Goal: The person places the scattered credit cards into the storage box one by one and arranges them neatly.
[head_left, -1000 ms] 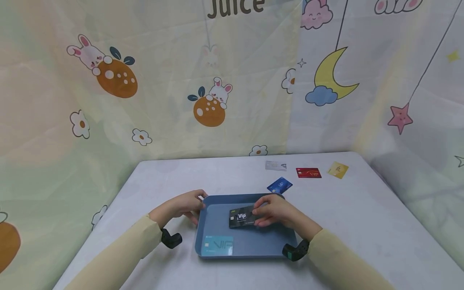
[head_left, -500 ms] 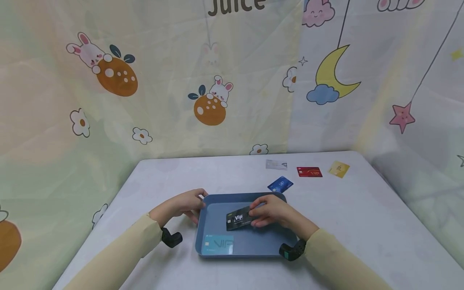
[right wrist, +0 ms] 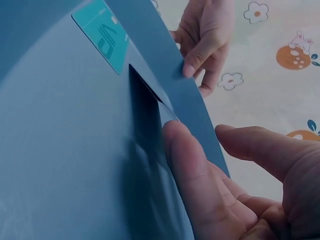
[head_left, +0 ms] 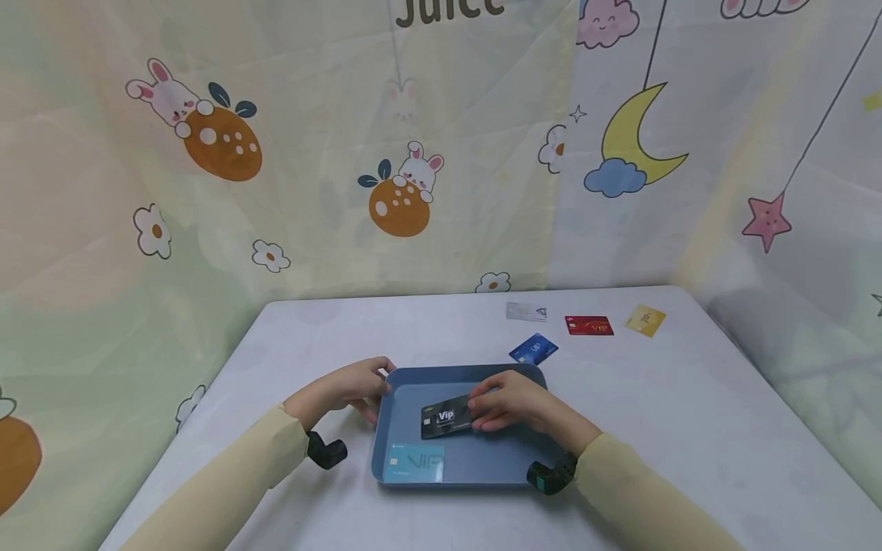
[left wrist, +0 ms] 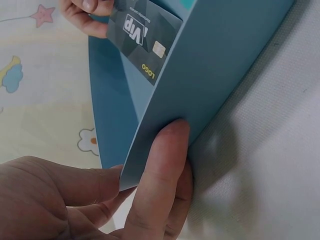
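Note:
My left hand point(head_left: 350, 389) pinches the left rim of a blue tray point(head_left: 485, 463), with fingers on both sides of its wall in the left wrist view. Over the tray floor, my right hand point(head_left: 508, 401) holds a black VIP card point(head_left: 439, 418) by its right end. Seen almost edge-on in the right wrist view, the black card point(right wrist: 148, 91) tilts above the tray floor and casts a shadow. A teal VIP card point(head_left: 416, 464) lies flat in the tray's front left corner.
On the white table point(head_left: 310, 337) behind the tray lie a blue card point(head_left: 534, 349), a silver card point(head_left: 526, 311), a red card point(head_left: 589, 325) and a yellow card point(head_left: 645, 321). A printed cloth point(head_left: 475, 191) hangs behind the table.
My right hand has moved a little to the left with the black card, over the tray. My left hand keeps its hold on the rim, and the teal card has not moved.

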`<state>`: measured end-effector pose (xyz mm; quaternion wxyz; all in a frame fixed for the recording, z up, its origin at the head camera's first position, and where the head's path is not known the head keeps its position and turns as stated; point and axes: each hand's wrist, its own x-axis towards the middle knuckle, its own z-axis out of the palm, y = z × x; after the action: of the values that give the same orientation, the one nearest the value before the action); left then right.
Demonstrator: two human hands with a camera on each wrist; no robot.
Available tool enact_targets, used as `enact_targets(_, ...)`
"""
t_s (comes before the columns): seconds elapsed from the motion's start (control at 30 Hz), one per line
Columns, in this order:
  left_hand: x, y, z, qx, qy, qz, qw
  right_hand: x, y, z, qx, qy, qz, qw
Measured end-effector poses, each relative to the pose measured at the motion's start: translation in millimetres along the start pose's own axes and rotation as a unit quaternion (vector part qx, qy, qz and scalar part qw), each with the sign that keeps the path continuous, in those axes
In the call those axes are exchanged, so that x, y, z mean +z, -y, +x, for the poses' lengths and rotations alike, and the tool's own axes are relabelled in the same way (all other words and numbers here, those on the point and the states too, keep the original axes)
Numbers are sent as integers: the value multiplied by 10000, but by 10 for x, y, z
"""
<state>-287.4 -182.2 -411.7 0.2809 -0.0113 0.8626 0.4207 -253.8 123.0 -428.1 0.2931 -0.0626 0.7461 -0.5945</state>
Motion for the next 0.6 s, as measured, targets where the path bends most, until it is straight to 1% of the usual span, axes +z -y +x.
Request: enact_targets(0.6,0,10,5,-5,-35,17,10000,120,29,53,21,186,-201,9996)
